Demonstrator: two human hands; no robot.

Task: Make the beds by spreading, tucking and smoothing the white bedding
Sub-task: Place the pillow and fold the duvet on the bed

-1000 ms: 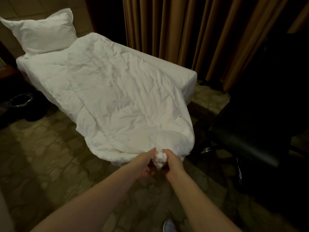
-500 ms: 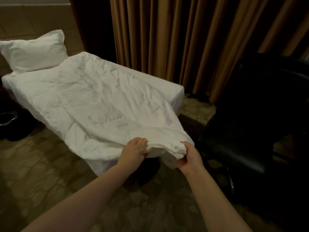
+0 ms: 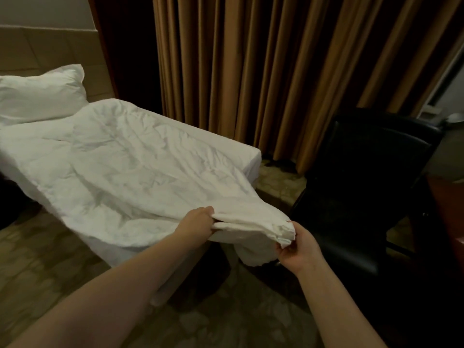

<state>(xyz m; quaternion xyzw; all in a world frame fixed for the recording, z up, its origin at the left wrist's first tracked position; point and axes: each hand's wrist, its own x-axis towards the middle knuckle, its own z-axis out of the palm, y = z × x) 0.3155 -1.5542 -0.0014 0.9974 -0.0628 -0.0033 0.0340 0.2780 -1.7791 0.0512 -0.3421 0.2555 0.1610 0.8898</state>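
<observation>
While we stand at the bed's foot, our left hand (image 3: 198, 223) and right hand (image 3: 297, 248) each grip one duvet (image 3: 130, 172); one pillow (image 3: 37, 92); one chair (image 3: 361, 187).

Single head-worn wide view, forward-down from bed (image 3: 247, 156) foot toward pillow (image 3: 37, 94); left hand (image 3: 198, 222), right hand (image 3: 298, 249) close, low-centre.

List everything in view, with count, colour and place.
White-sheeted bed: one, white, left, bare along the curtain side.
Crumpled white duvet: one, white, over the bed, foot end lifted.
Plump white pillow: one, white, bed's head, left.
Pleated brown curtains: one run, brown, behind the bed.
Black padded chair: one, black, right of the bed.
Mottled stone floor: one, tan, underfoot.
Left hand: one, grips the duvet's foot edge.
Right hand: one, pinches the duvet's bunched corner.
</observation>
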